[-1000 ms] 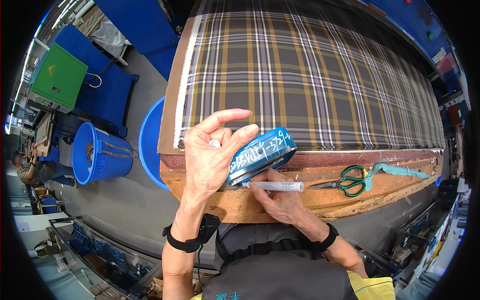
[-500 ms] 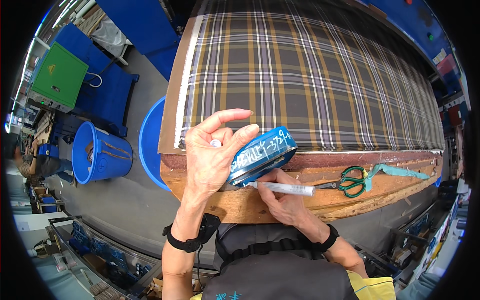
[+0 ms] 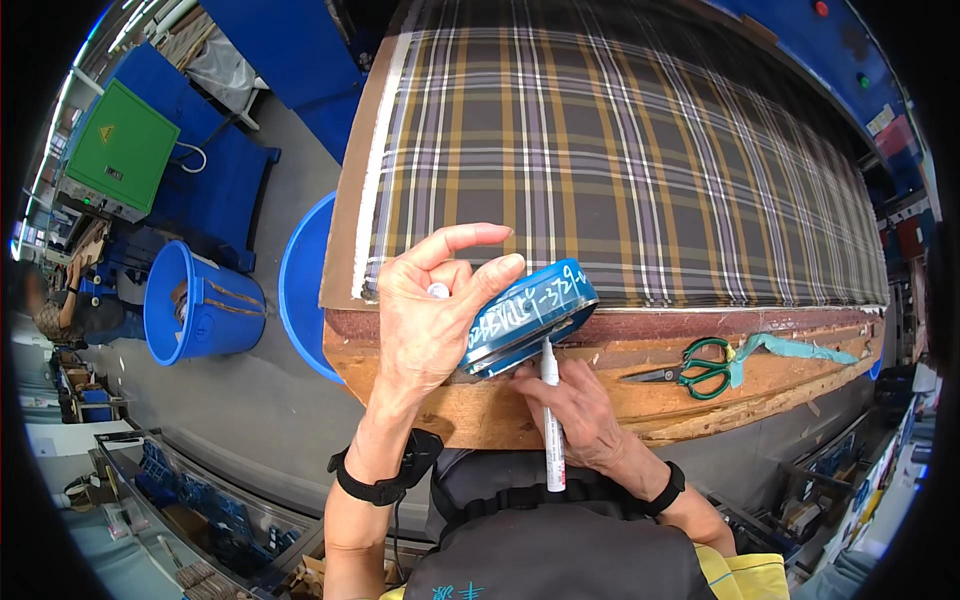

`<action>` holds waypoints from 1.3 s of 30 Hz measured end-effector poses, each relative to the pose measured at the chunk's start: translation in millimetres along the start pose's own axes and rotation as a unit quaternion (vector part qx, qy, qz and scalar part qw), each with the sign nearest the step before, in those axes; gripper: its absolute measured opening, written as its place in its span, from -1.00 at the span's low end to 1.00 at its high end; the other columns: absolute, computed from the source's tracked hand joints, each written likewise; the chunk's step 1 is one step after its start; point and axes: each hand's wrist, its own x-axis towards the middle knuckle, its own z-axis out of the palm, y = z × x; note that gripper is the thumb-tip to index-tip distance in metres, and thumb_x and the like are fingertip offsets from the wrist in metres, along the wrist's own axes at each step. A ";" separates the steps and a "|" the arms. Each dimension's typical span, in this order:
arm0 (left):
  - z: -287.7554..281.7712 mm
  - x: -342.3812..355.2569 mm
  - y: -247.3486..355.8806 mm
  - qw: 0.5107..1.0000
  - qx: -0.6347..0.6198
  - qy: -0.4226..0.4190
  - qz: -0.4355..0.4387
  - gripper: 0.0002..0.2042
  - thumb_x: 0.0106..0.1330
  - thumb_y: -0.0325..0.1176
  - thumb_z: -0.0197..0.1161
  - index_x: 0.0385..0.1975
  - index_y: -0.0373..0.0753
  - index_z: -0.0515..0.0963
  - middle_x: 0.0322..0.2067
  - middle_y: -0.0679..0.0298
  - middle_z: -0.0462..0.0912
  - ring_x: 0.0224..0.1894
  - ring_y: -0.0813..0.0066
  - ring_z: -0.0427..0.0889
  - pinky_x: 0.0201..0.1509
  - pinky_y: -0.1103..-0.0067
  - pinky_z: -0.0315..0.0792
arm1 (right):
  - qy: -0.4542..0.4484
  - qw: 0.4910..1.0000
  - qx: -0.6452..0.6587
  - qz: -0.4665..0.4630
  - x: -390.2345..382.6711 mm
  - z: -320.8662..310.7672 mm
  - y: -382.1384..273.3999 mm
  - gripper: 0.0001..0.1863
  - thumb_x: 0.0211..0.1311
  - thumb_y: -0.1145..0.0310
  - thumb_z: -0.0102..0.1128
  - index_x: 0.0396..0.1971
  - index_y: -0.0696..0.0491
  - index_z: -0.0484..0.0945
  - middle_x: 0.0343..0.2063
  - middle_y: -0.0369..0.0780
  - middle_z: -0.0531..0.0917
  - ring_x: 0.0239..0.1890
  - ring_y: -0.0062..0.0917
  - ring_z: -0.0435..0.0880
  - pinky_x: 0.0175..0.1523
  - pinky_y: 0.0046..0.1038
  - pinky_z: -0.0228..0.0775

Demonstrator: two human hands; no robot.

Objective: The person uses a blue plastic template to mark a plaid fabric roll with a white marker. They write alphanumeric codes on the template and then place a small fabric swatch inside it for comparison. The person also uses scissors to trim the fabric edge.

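My left hand (image 3: 428, 310) steadies a blue, curved band-like piece, apparently a cutting die (image 3: 530, 310), tilted above the table's front edge. White handwriting runs along its side. The left thumb lies by the die's upper edge and the index finger is stretched out; fingers beneath are hidden. A small white round end, perhaps a marker cap (image 3: 438, 290), shows between its curled fingers. A white marker (image 3: 553, 420) is gripped in my right hand (image 3: 585, 410), upright in the picture, its tip close to the die's lower edge. Whether the tip touches, I cannot tell.
Plaid fabric (image 3: 600, 170) covers the table, whose wooden front edge (image 3: 460, 415) is worn. Green-handled scissors (image 3: 705, 370) and a teal cloth strip (image 3: 800, 347) lie to the right. Blue bins (image 3: 230, 310) stand left, near a green control box (image 3: 120, 150). Another person (image 3: 75, 310) is far left.
The marker has swung from lying crosswise, pointing left, to standing upright with its tip toward the die. My right hand has turned with it. The left hand and die shifted slightly right.
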 end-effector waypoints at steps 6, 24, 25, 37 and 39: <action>-1.5 6.2 0.9 0.998 -0.046 0.013 -0.028 -0.69 0.21 -0.45 0.39 -0.07 -0.38 0.57 -0.72 0.54 0.48 -0.64 0.93 0.34 -0.56 0.84 0.19 | 0.205 0.970 0.094 0.084 -6.8 0.5 9.4 -0.60 -0.07 0.77 0.22 -0.13 0.23 0.51 -0.34 -0.09 0.67 -0.31 -0.30 0.63 -0.19 -0.36 0.47; -33.2 -16.6 -46.7 0.985 -0.124 0.050 -0.111 -0.74 0.32 -0.31 0.29 -0.09 -0.32 0.58 -0.46 0.37 0.67 -0.55 0.80 0.52 -0.57 0.80 0.34 | 0.040 0.985 -0.160 0.044 45.1 -64.7 5.6 -0.61 0.02 0.63 0.32 -0.08 0.18 0.52 -0.37 -0.14 0.54 -0.37 -0.44 0.61 -0.36 -0.52 0.45; -38.3 -21.2 -59.4 0.987 -0.116 0.037 -0.109 -0.75 0.35 -0.29 0.25 -0.10 -0.31 0.59 -0.50 0.41 0.62 -0.60 0.81 0.44 -0.62 0.79 0.26 | 0.029 0.985 -0.167 0.028 49.3 -72.5 0.8 -0.57 -0.01 0.62 0.35 -0.07 0.18 0.51 -0.38 -0.12 0.57 -0.37 -0.40 0.63 -0.34 -0.52 0.48; -31.9 -41.7 -69.8 0.992 -0.099 0.039 -0.066 -0.69 0.39 -0.32 0.19 0.02 -0.37 0.51 -0.34 0.27 0.67 -0.43 0.64 0.65 -0.33 0.74 0.56 | -0.006 0.953 -0.295 -0.068 88.5 -90.2 -31.2 -0.67 -0.14 0.47 0.28 -0.25 0.17 0.60 -0.27 0.10 0.64 -0.65 -0.60 0.45 -0.64 -0.57 0.34; -32.6 -42.6 -69.5 0.993 -0.088 0.033 -0.075 -0.70 0.40 -0.32 0.17 0.02 -0.37 0.52 -0.29 0.25 0.67 -0.42 0.61 0.66 -0.32 0.72 0.56 | -0.012 0.953 -0.292 -0.074 90.6 -90.4 -31.4 -0.68 -0.13 0.45 0.28 -0.26 0.17 0.60 -0.26 0.11 0.64 -0.65 -0.59 0.45 -0.63 -0.57 0.34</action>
